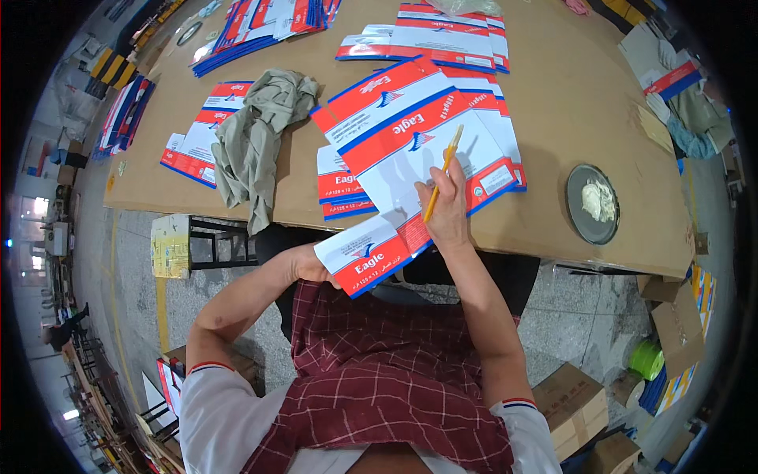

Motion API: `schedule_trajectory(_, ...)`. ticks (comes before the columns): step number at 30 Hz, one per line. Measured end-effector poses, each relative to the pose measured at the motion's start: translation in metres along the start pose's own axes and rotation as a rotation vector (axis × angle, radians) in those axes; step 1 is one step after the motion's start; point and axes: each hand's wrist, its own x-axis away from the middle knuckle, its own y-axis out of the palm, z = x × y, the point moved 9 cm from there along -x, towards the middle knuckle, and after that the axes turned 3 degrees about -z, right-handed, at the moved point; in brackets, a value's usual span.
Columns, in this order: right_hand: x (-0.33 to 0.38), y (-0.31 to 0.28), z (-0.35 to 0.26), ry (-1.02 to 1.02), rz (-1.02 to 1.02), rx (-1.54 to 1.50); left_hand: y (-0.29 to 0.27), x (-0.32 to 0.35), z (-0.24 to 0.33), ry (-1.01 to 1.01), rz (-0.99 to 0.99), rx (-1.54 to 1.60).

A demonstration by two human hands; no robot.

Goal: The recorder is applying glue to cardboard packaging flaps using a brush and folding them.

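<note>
A flat red, white and blue printed cardboard sheet lies tilted over the near edge of the table, its lower flap bent down toward my lap. My left hand is closed on that flap's left edge, its fingers partly hidden behind it. Resting over the sheet's right part, my right hand grips a slim yellow stick, which points up and away. Whether the stick has a brush tip I cannot tell. More printed sheets lie underneath.
A crumpled grey-green cloth hangs over the table edge at left, partly covering printed sheets. Stacks of sheets lie at the back. Toward the right is a round dark plate with white paste. Cardboard boxes stand on the floor.
</note>
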Motion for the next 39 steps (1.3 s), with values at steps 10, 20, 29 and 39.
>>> schedule_trajectory(10,-0.002,-0.011,-0.005,-0.061,0.019,-0.027,0.079,-0.042,-0.008,0.056,-0.110,0.000)
schedule_trajectory(20,-0.001,-0.021,-0.006,-0.041,0.025,-0.117,0.086,-0.060,-0.009,-0.013,-0.030,-0.156)
schedule_trajectory(29,-0.015,-0.056,-0.042,-0.124,0.100,-0.139,0.117,-0.044,-0.021,0.180,0.223,-0.419)
schedule_trajectory(39,0.023,-0.149,-0.043,0.215,0.308,-0.584,0.094,-0.037,-0.021,0.304,0.472,-0.474)
